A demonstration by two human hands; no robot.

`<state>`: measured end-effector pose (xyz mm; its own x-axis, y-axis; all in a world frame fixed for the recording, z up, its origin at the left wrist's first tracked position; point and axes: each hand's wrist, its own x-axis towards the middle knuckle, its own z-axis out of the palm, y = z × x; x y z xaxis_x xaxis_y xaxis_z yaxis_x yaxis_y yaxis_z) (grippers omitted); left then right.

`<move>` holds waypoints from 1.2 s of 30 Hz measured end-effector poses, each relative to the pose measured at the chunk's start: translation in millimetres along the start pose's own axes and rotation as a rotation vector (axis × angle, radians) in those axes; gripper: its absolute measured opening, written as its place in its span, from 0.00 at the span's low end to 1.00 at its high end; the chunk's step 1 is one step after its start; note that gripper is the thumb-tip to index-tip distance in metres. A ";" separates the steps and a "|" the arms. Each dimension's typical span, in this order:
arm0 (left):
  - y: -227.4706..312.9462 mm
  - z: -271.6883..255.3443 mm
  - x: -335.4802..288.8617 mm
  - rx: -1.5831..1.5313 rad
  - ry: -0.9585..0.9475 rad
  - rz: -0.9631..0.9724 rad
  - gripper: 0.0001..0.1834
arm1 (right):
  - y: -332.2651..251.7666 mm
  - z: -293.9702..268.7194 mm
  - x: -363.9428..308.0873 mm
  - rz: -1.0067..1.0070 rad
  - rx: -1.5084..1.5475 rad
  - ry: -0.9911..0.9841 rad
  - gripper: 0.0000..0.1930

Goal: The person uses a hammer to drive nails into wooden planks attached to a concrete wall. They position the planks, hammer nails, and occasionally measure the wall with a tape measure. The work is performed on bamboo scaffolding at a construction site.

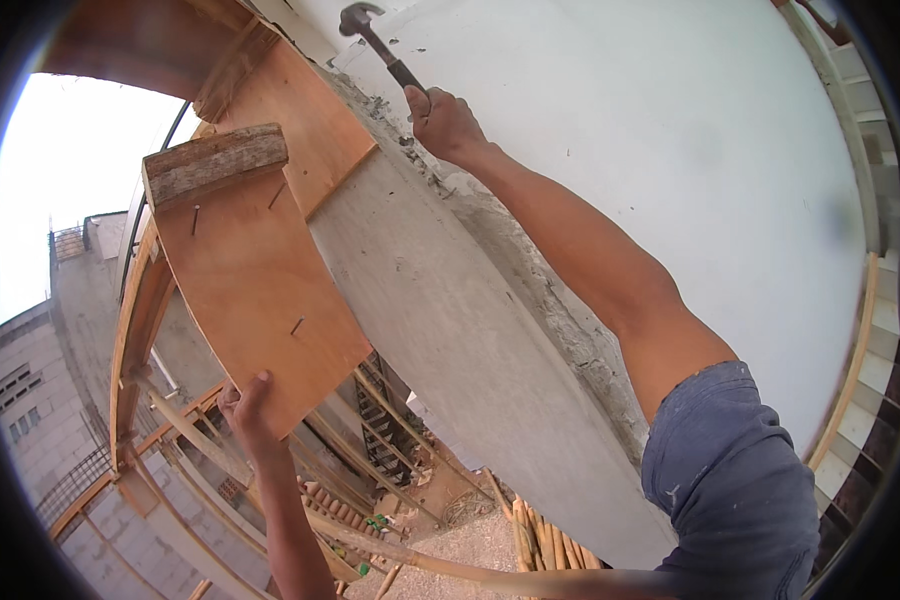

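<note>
Raised at the upper middle, my right hand [444, 125] is closed round the dark grip of a claw hammer [378, 42], its metal head up in front of the white wall. My left hand [250, 412] pinches the lower edge of a reddish plywood panel [260, 270], thumb on the near face. A rough wood batten [215, 163] runs across the panel's top end. Several nails [297, 326] stick out of the panel's face, partly driven in. Behind its upper right lies another plywood sheet [300, 120] against the concrete.
A grey concrete beam [440, 300] slants down the middle, with a broken, rough edge beside the white wall [650, 130]. Below left are timber poles [195, 435], and far down is the ground with stacked posts [545, 540] and round tiles or pipes. Block buildings [30, 390] stand at left.
</note>
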<state>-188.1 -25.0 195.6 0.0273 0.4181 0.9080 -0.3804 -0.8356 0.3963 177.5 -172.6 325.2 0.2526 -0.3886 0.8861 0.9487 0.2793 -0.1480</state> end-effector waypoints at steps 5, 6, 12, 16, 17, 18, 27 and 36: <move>-0.6 -0.8 2.1 -0.055 -0.062 0.054 0.19 | 57.7 5.5 -5.7 0.582 0.061 -0.588 0.31; -1.0 -1.2 2.1 -0.039 -0.084 0.025 0.19 | 53.1 1.1 6.2 0.481 0.081 -0.535 0.31; -1.0 -1.3 3.7 -0.039 -0.048 0.014 0.20 | -31.2 -27.4 52.3 -0.088 0.477 0.341 0.29; -2.5 -2.5 4.3 -0.020 -0.063 -0.002 0.21 | -12.3 3.3 11.2 0.037 0.125 0.097 0.31; -2.8 -2.8 4.4 -0.018 -0.065 0.008 0.22 | 5.6 11.0 -6.2 0.184 -0.223 -0.260 0.31; -2.7 -2.8 4.7 0.005 -0.045 0.015 0.21 | 21.4 15.5 -4.1 0.304 -0.103 -0.371 0.33; -9.7 -3.4 6.4 -0.084 -0.067 0.012 0.18 | -5.5 -27.5 49.9 0.132 0.423 0.143 0.28; -13.6 -6.2 4.6 -0.090 0.001 0.033 0.16 | 41.9 21.1 -10.1 0.423 -0.036 -0.605 0.32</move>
<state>-188.5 -9.5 193.6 0.0122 0.3914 0.9202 -0.4624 -0.8137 0.3522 210.7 -138.4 319.3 0.4594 0.3005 0.8359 0.8019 0.2645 -0.5358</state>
